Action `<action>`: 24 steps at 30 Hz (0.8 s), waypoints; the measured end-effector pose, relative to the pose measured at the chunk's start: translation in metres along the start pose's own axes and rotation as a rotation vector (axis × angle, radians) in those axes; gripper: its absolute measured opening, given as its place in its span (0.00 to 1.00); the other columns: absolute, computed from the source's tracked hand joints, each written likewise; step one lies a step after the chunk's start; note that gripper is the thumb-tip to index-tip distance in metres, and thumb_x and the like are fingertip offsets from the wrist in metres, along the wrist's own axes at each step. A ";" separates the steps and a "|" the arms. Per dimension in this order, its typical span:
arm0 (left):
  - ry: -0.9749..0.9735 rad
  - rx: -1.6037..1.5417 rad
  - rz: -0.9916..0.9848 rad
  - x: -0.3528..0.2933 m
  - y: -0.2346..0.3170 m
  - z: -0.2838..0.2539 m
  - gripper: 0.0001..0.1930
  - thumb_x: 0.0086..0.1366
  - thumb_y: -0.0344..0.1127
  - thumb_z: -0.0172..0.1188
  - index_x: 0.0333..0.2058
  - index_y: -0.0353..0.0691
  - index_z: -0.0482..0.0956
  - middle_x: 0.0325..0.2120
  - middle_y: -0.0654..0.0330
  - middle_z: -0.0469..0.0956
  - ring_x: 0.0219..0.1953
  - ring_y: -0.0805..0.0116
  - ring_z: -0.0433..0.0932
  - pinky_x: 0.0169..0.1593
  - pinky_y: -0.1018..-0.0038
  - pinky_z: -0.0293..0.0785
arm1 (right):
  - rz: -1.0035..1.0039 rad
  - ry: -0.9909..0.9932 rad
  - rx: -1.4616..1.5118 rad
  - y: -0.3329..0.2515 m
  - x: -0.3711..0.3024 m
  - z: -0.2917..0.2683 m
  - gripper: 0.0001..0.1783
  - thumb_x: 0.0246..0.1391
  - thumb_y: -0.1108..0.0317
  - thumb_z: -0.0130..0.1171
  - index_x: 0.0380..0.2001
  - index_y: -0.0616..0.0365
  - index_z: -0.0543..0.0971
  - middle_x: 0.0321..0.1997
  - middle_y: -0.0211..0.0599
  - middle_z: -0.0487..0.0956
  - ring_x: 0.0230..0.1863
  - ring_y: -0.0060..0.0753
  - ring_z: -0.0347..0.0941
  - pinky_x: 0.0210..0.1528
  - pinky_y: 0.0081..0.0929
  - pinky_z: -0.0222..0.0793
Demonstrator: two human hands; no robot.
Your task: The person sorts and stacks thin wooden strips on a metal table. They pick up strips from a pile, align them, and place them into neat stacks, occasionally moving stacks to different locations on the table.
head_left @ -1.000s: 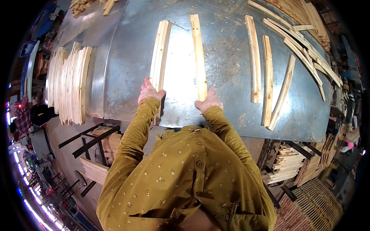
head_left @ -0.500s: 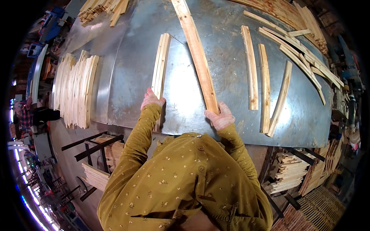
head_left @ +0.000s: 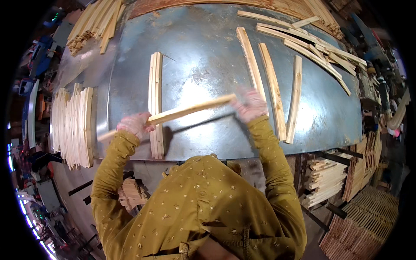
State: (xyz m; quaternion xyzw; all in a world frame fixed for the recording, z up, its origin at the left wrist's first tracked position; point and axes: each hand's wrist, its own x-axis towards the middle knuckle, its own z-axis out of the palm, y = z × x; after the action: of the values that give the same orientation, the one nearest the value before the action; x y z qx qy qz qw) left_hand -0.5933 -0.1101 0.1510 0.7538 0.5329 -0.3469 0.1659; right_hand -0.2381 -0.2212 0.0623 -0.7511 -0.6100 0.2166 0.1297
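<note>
You hold one pale wooden strip (head_left: 190, 109) in the air over the front part of the bench (head_left: 208, 39), slanting from low on your left to higher on your right. Its shadow (head_left: 201, 121) lies on the metal top, apart from the wood. Your left hand (head_left: 136, 125) has its grip clamped around the strip toward the left end, and a short length sticks out past it on the far left. Your right hand (head_left: 252, 105) is at the other end; it is blurred, and you cannot tell here whether that grip is closed on the wood or only resting against it.

The strip crosses above a narrow bundle (head_left: 155, 82) of sticks lying lengthwise on the bench, just beside your left fingers. Your right hand covers part of the nearest of three loose sticks (head_left: 272, 89), set side by side with gaps between. Farther right, more sticks lie crossed in a loose heap (head_left: 318, 45). On your left, a row of sticks (head_left: 71, 130) lies packed close together, with another pile (head_left: 93, 28) beyond it. Below the bench on your right, you have a stack of boards (head_left: 326, 178) and a slatted stack (head_left: 360, 223).
</note>
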 end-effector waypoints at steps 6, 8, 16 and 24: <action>0.414 -0.756 -0.382 0.027 -0.107 0.116 0.25 0.57 0.47 0.63 0.52 0.42 0.74 0.42 0.46 0.81 0.47 0.48 0.79 0.51 0.56 0.73 | 0.523 0.219 -0.296 0.129 0.028 0.090 0.47 0.53 0.49 0.60 0.70 0.56 0.53 0.65 0.55 0.67 0.66 0.47 0.64 0.64 0.42 0.62; 0.401 -0.918 -0.512 0.021 -0.138 0.143 0.25 0.56 0.46 0.63 0.51 0.41 0.74 0.43 0.44 0.80 0.48 0.47 0.79 0.52 0.55 0.72 | 0.477 0.183 -0.147 0.097 0.026 0.096 0.42 0.54 0.54 0.60 0.67 0.57 0.57 0.61 0.54 0.70 0.63 0.44 0.68 0.61 0.40 0.66; 0.461 -0.745 -0.865 -0.006 -0.259 0.149 0.23 0.63 0.47 0.58 0.53 0.43 0.70 0.49 0.45 0.78 0.54 0.48 0.76 0.56 0.57 0.72 | 0.191 -0.101 0.386 -0.131 -0.022 0.170 0.30 0.51 0.61 0.56 0.59 0.57 0.70 0.50 0.52 0.80 0.48 0.53 0.77 0.53 0.38 0.71; 0.440 -0.641 -0.826 0.022 -0.473 0.150 0.22 0.64 0.46 0.56 0.53 0.41 0.72 0.51 0.46 0.77 0.55 0.48 0.75 0.57 0.57 0.71 | 0.190 -0.171 0.077 -0.238 -0.020 0.237 0.36 0.62 0.45 0.48 0.66 0.55 0.63 0.57 0.54 0.76 0.55 0.59 0.72 0.58 0.44 0.67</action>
State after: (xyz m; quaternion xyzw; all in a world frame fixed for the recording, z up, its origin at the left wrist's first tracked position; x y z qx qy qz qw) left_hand -1.0751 -0.0098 0.0871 0.4492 0.8842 -0.0386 0.1221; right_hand -0.5607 -0.2043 -0.0322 -0.7788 -0.5363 0.3141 0.0850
